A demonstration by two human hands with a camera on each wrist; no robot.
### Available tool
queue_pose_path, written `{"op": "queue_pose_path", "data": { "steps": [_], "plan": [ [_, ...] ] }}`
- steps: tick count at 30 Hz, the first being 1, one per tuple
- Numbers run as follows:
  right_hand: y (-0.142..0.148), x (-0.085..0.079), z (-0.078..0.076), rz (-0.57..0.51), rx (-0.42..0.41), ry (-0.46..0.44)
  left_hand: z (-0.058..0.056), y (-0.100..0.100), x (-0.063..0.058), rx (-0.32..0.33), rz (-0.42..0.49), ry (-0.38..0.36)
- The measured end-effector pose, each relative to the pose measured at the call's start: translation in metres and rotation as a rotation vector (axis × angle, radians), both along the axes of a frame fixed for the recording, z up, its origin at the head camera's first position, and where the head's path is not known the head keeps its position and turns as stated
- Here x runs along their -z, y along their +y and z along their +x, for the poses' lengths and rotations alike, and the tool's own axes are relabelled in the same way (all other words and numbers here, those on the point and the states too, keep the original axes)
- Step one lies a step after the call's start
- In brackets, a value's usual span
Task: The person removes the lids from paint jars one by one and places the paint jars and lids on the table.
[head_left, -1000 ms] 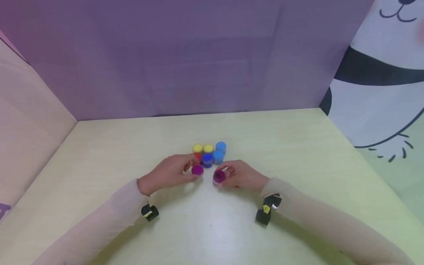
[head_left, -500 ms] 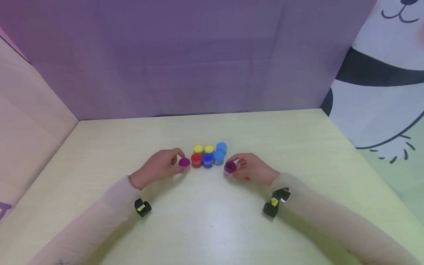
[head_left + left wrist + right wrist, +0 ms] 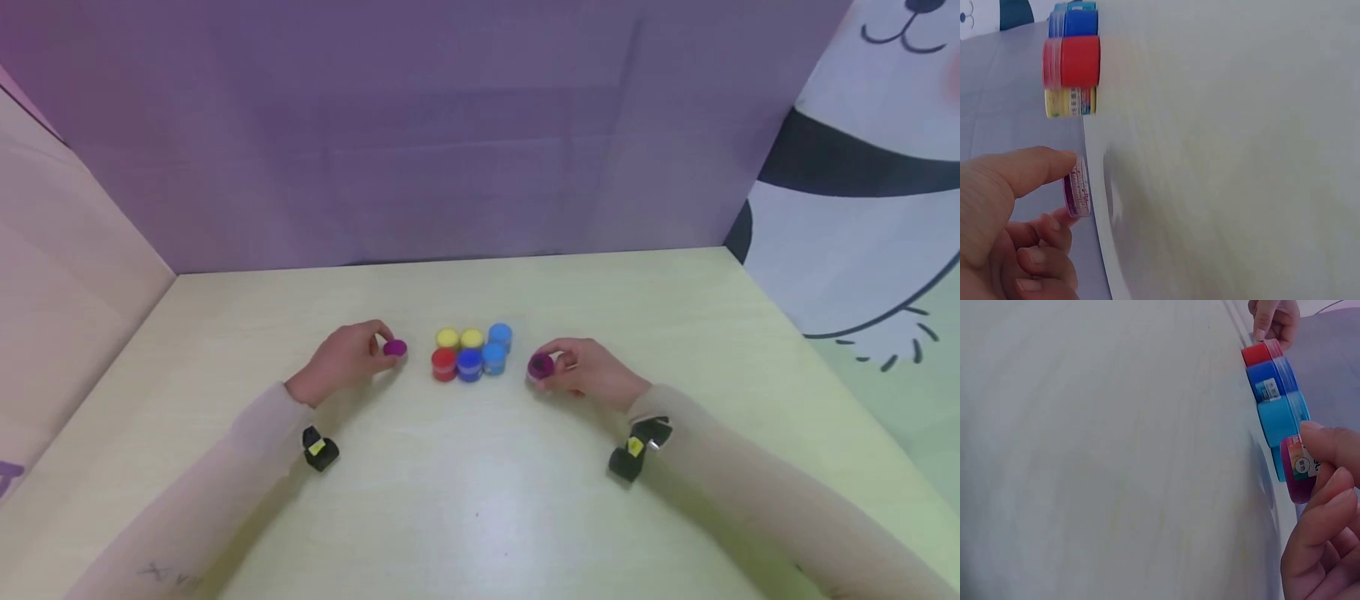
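In the head view, my left hand [image 3: 343, 358] pinches a small round purple lid [image 3: 395, 348] between thumb and finger. The left wrist view shows that lid [image 3: 1077, 187] edge-on, held apart from the table with a shadow beneath. My right hand [image 3: 588, 371] grips a small purple paint jar [image 3: 541, 367] whose top looks uncovered and dark inside. A printed label shows on this jar [image 3: 1297, 469] in the right wrist view. Between the hands stand a red jar [image 3: 444, 364], a dark blue jar [image 3: 470, 365], two light blue jars [image 3: 494, 358] and two yellow jars [image 3: 447, 340].
The jars stand close together in two rows on a pale wooden table [image 3: 480, 467]. A purple wall panel [image 3: 450, 133] rises behind the table. At the right is a wall with a printed cartoon animal [image 3: 855, 250].
My hands have drawn apart: the left has gone left and farther forward with the lid, the right has gone right and forward with the purple jar. The red jar is now uncovered.
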State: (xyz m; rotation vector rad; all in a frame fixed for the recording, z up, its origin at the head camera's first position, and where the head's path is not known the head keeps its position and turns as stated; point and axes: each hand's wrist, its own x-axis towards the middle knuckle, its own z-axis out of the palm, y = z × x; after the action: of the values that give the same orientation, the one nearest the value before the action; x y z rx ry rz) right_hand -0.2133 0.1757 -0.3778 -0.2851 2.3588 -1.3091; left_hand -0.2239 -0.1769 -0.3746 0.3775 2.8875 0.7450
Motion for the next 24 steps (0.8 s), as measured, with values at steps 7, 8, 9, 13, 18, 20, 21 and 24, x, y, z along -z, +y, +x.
{"op": "queue_pose_path", "data": {
  "steps": [7, 8, 9, 13, 18, 20, 21, 24],
  "plan": [
    [0.007, -0.002, -0.009, 0.012, 0.036, 0.008, -0.008, -0.007, 0.002, -0.055, 0.006, -0.041],
    [0.008, -0.002, -0.010, 0.011, 0.034, 0.012, -0.009, -0.008, 0.002, -0.062, 0.006, -0.050],
    [0.009, -0.002, -0.011, 0.008, 0.035, 0.016, -0.009, -0.008, 0.003, -0.069, 0.007, -0.059],
    [0.013, 0.000, -0.015, 0.008, 0.036, 0.023, -0.012, -0.008, 0.004, -0.089, 0.006, -0.076],
    [0.016, 0.001, -0.018, 0.023, 0.039, 0.030, -0.014, -0.007, 0.005, -0.097, -0.007, -0.089],
    [0.017, 0.000, -0.020, 0.030, 0.049, 0.030, -0.015, -0.007, 0.005, -0.101, -0.012, -0.093],
    [0.018, 0.000, -0.020, 0.032, 0.054, 0.029, -0.015, -0.007, 0.005, -0.107, -0.015, -0.096],
    [0.018, -0.002, -0.021, 0.035, 0.069, 0.021, -0.014, -0.007, 0.005, -0.114, -0.021, -0.101]
  ]
}}
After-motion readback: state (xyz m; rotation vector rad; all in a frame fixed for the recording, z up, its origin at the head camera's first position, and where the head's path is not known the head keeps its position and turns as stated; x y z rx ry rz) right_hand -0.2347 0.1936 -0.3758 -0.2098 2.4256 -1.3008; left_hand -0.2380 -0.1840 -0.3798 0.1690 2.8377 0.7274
